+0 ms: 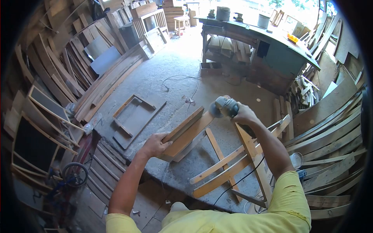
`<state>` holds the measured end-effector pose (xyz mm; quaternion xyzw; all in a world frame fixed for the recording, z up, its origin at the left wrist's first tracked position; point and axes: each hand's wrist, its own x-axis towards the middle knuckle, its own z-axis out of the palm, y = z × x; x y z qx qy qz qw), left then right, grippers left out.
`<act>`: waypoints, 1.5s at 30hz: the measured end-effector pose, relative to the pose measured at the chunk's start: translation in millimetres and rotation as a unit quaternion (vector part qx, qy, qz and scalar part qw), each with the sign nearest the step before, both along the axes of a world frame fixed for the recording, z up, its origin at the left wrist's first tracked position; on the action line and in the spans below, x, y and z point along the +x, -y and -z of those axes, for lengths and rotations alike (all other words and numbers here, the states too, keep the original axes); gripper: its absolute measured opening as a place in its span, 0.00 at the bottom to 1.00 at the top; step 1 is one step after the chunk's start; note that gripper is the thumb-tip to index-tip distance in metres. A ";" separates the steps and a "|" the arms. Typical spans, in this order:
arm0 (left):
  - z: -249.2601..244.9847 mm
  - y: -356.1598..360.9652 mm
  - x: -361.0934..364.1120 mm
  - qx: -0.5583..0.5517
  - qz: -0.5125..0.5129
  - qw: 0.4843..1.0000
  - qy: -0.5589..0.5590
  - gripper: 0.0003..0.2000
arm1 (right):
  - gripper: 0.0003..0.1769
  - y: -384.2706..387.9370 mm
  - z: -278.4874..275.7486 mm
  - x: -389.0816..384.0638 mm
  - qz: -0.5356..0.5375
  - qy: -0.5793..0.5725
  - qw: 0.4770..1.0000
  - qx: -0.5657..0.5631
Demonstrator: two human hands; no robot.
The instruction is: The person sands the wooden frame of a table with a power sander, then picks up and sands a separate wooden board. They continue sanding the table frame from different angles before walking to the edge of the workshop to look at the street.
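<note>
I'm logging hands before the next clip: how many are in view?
2. The left hand grips the near end of the wooden piece; the right hand holds the power tool at its far end. No others show.

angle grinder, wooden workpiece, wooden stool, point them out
Angle grinder (230, 107): head view, on its body
Wooden workpiece (190, 136): head view, on its long face
Wooden stool (181, 18): head view, on its seat

Head-high — forward; downward

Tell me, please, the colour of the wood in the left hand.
The wood is brown, with orange-brown tones; the head view shows it best.
</note>
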<state>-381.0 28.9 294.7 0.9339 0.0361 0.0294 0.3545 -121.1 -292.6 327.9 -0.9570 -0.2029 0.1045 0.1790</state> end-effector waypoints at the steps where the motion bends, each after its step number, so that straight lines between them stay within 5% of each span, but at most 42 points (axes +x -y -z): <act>1: -0.2 0.0 0.0 0.006 0.003 1.000 -0.004 0.17 | 0.38 3.9 -3.0 7.3 0.011 -0.010 1.000 0.020; 9: -3.8 4.7 -0.3 -0.010 -0.001 1.000 -0.013 0.17 | 0.40 19.3 15.7 66.5 0.078 -0.042 0.994 0.065; 18: -0.4 3.6 -1.4 -0.024 -0.009 1.000 0.011 0.18 | 0.37 13.6 2.4 -33.3 0.020 -0.050 0.998 0.020; 26: -3.5 4.9 0.3 -0.028 -0.011 0.999 0.012 0.17 | 0.39 29.0 15.9 49.0 0.088 -0.029 0.992 0.085; 36: -4.3 5.7 -3.5 -0.042 -0.011 0.999 0.005 0.17 | 0.36 1.1 7.0 -70.8 -0.006 -0.037 0.998 0.048; 45: -4.7 3.4 -1.0 -0.041 -0.002 0.999 -0.001 0.17 | 0.38 23.1 9.8 36.1 0.102 -0.027 0.992 0.074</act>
